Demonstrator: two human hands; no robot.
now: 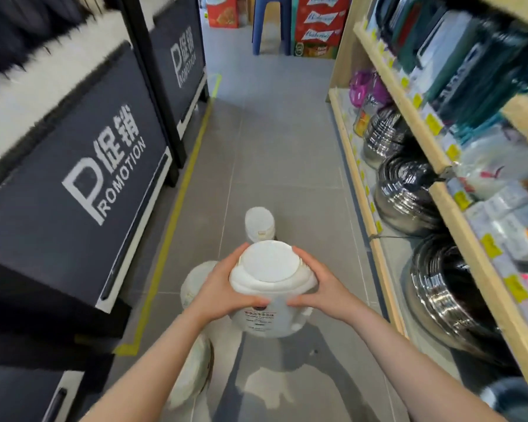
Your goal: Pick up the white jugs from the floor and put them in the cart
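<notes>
Between the promotion bins [73, 166] and the shelf [409, 141]: white jug [270, 287], capped and contents unseen, clamped at its shoulders by fingers of left hand [223, 287] and right hand [317, 284] above the floor [272, 132]. Likely risk: slipping from the smooth-sided squeeze, or knocking the jugs on the floor [259, 222]; cart out of view.

Both bare forearms reached forward from the bottom of the view, angled inward toward each other, wrists nearly level. The left hand [223, 287] was clamped on the left side of the white jug [272, 287], fingers curled up around its shoulder and thumb pressed across the front. The right hand [316, 287] mirrored it on the right side, fingers wrapped over the top edge and thumb tucked across the front, the two thumbs nearly meeting.
</notes>
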